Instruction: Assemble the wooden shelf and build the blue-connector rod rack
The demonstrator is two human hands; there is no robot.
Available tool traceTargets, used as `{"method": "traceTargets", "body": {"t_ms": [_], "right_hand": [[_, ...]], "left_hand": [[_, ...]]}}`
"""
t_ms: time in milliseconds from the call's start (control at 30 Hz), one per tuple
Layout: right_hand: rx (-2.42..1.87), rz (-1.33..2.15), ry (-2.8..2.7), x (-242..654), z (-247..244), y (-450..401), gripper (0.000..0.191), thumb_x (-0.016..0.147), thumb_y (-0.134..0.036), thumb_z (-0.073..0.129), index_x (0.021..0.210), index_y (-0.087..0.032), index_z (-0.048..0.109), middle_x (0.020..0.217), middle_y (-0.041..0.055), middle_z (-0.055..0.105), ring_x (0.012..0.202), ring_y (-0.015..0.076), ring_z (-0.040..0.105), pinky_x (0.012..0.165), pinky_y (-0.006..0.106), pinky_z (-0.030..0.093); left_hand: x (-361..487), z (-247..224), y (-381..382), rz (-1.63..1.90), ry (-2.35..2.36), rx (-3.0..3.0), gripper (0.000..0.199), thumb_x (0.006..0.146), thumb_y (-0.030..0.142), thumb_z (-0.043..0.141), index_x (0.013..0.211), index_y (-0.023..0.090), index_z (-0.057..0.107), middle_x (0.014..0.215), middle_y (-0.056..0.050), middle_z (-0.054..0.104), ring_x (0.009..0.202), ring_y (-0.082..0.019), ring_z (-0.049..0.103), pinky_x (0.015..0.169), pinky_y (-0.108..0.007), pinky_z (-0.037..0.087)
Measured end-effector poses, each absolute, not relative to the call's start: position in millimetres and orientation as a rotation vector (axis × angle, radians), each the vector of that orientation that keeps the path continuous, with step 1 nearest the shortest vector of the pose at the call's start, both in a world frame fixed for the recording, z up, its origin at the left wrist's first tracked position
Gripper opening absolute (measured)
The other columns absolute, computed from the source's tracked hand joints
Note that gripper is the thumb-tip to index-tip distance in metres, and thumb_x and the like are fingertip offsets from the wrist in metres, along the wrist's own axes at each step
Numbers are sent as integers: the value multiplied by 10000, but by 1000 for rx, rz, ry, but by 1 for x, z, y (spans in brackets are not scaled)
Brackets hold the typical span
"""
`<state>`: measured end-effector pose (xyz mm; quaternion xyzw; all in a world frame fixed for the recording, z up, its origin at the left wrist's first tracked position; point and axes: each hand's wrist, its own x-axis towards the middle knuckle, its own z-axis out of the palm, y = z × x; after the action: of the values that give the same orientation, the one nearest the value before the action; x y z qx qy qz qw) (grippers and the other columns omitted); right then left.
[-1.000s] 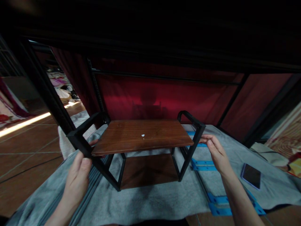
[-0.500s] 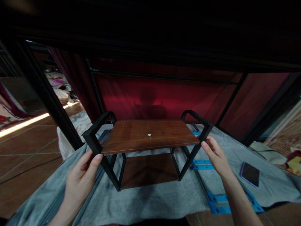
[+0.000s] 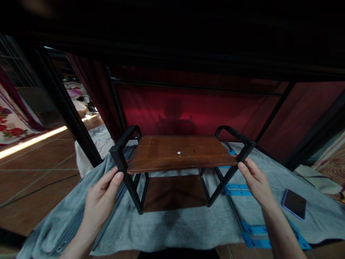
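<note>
Left hand [image 3: 104, 196] and right hand [image 3: 256, 180] grip side frames of wooden shelf [image 3: 183, 153] near front corners; bare cloth [image 3: 167, 233] lies before its front edge.

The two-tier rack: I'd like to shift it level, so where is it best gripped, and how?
Probably at the left front upright and right front upright, coming from the outer sides: these slim bars look easy to wrap, and the upper shelf lies between them.
</note>
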<state>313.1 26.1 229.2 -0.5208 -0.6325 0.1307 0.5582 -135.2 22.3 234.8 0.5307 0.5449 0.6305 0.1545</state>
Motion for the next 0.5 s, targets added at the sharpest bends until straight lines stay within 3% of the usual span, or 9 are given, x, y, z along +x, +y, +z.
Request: {"method": "traceTargets", "body": {"t_ms": [100, 233, 367, 500], "right_hand": [[-1232, 307, -1488, 313, 230, 25, 363, 955, -488, 563, 1239, -288, 664, 1244, 32, 688, 1223, 269, 590, 1074, 417, 457], [-1241, 284, -1467, 311, 232, 24, 350, 945, -495, 576, 1205, -289, 686, 1226, 28, 698, 1209, 270, 604, 1067, 413, 470], [-1222, 318, -1461, 310, 232, 25, 345, 939, -498, 585, 1197, -295, 692, 1223, 23, 703, 1203, 270, 614, 1090, 421, 454], [-1206, 341, -1446, 311, 231, 26, 337, 939, -490, 591, 1194, -296, 695, 1216, 19, 708, 1183, 262, 627, 1119, 432, 425]], "left_hand": [[-136, 225, 26, 1870, 1401, 1283, 395, 773, 490, 740, 1064, 223, 753, 1078, -43, 763, 1029, -197, 675, 985, -288, 510], [-132, 223, 29, 1958, 1176, 1131, 249, 747, 376, 800, 921, 209, 737, 852, 7, 720, 808, -103, 627, 810, -173, 500], [-131, 229, 30, 1978, 1151, 1067, 214, 718, 327, 823, 867, 194, 747, 806, 7, 711, 760, -102, 611, 753, -184, 507], [-135, 227, 32, 2049, 1159, 1150, 182, 711, 273, 834, 854, 195, 753, 830, 8, 734, 788, -101, 632, 799, -192, 512]]}}
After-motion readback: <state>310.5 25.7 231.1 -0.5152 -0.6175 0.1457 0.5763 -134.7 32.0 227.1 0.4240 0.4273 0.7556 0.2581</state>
